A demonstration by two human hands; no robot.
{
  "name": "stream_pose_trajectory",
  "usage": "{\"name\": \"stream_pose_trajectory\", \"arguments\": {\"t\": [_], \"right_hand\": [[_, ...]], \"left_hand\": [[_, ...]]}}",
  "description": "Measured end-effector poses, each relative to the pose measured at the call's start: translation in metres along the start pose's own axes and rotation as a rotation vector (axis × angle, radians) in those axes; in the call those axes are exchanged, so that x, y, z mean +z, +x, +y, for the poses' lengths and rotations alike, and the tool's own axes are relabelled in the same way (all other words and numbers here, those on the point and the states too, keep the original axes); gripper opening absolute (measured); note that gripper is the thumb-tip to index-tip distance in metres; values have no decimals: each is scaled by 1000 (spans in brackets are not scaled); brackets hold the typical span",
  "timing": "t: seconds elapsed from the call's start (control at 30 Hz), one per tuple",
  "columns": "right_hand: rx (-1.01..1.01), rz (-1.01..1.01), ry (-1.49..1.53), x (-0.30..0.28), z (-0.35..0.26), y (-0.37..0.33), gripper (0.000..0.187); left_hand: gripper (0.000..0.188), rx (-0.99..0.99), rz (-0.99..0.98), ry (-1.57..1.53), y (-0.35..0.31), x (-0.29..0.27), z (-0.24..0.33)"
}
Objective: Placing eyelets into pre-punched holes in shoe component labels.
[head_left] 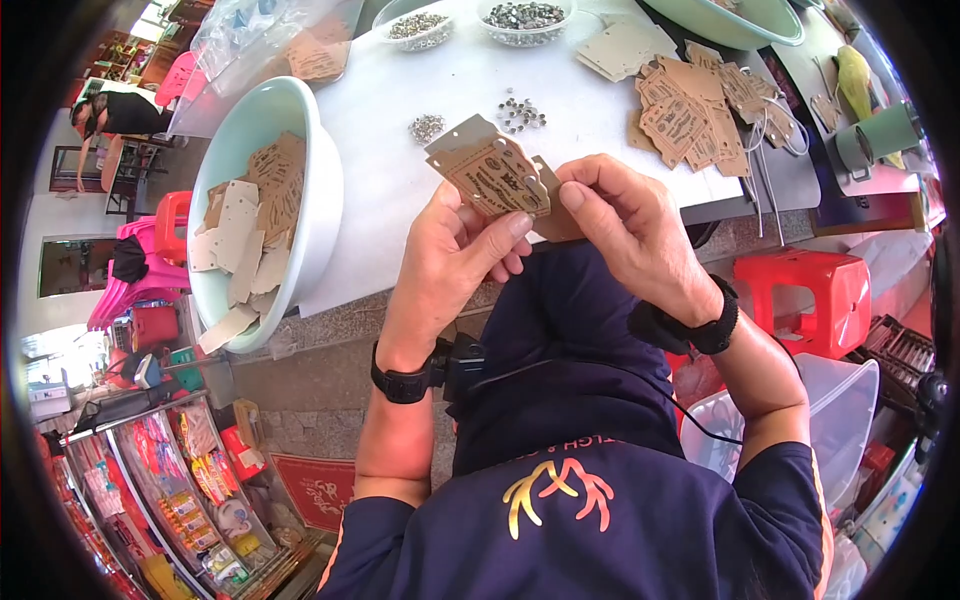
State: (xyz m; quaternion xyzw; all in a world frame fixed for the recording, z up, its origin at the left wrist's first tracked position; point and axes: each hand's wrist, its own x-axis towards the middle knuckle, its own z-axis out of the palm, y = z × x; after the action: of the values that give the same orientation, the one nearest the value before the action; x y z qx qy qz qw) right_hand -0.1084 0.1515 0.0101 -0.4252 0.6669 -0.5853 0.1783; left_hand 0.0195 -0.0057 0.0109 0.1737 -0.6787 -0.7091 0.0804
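Note:
Between the thumb and fingers of my left hand (455, 245) is a printed brown cardboard card (490, 172) with a ragged-cut edge, perhaps with others stacked behind it. My right hand (640, 225) pinches another brown card (556, 220), its thumb on top. The two cards meet edge to edge above my lap, partly overlapping, at the near side of the white table (380, 170). Just beyond them lie a small heap of silver metal bits (427, 128) and a scatter of small round metal studs (521, 115).
At the left, a pale green basin (322, 225) holds many loose cards (268, 190). Piled cards (685, 125) and white cords (785, 130) lie at the right. Two clear tubs (418, 42) (525, 38) of metal parts stand at the back. A red stool (805, 275) is right of me.

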Motion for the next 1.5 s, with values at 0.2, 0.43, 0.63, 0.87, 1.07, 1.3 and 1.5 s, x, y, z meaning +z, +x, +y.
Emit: {"name": "stream_pose_trajectory", "arguments": {"t": [0.2, 0.43, 0.63, 0.87, 1.07, 1.3, 1.5], "right_hand": [[222, -15, 271, 4, 0, -6, 23], [273, -84, 391, 4, 6, -8, 25], [305, -95, 329, 4, 7, -7, 21], [291, -143, 344, 0, 6, -4, 20], [296, -196, 301, -5, 11, -1, 16], [360, -295, 308, -10, 16, 3, 10], [315, -301, 340, -10, 21, 6, 10]], "left_hand": [[41, 86, 4, -52, 0, 5, -1], [50, 148, -25, -190, 1, 9, -7], [47, 80, -2, -226, -3, 14, -1], [41, 46, 24, -177, -5, 16, -3], [41, 91, 38, -101, -2, 17, -8], [39, 141, 39, -37, 0, 16, -15], [38, 89, 8, -48, 2, 12, -11]]}}
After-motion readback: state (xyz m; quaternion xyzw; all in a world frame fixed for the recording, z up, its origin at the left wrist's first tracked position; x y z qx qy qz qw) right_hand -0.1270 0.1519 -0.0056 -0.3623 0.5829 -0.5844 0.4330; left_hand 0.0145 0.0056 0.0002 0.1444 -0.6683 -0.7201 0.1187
